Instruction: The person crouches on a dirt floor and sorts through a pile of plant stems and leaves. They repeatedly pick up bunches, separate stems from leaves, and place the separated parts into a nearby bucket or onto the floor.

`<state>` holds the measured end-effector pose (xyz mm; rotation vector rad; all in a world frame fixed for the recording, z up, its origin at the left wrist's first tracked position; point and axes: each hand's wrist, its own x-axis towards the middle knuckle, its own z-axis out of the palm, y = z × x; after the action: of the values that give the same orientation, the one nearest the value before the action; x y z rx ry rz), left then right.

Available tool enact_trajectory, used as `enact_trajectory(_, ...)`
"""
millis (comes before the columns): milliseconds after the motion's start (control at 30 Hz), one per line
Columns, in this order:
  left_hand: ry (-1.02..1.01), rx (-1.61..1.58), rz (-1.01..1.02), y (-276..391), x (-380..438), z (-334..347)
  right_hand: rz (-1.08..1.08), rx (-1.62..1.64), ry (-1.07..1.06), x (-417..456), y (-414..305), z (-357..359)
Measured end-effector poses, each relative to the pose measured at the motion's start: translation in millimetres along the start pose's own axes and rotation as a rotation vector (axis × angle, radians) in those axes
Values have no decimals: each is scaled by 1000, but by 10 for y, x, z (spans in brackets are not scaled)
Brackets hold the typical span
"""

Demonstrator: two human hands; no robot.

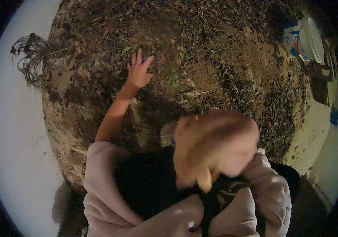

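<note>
My left hand [140, 70] is stretched out with its fingers spread, over or against dark soil [157, 35] strewn with dried leaves and stems. Nothing shows in that hand. A few small green leaves [173, 79] lie to its right. Close to the camera, my right hand [216, 145] looks large and blurred, raised above my lap. Its fingers are too smeared to tell whether it holds anything. Just left of it, a pale rounded object [167, 134] is partly hidden.
A bundle of dried stems or roots [32, 59] sticks out by the pale surface [12, 127] on the left. At the upper right is a white bucket [304, 40] with blue and red printing. Below it lies a yellowish floor [308, 142], with a blue item [337, 117] farther right.
</note>
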<state>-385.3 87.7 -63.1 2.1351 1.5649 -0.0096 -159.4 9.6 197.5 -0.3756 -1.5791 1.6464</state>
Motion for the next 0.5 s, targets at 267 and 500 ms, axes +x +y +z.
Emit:
enact_trajectory(267, 124, -234, -98, -1027, -1404, -82, -167, -283, -290, -156, -258, 93)
enact_trajectory(500, 26, -17, -83, -271, -811, -389, -170, -478, -289, -168, -342, 119)
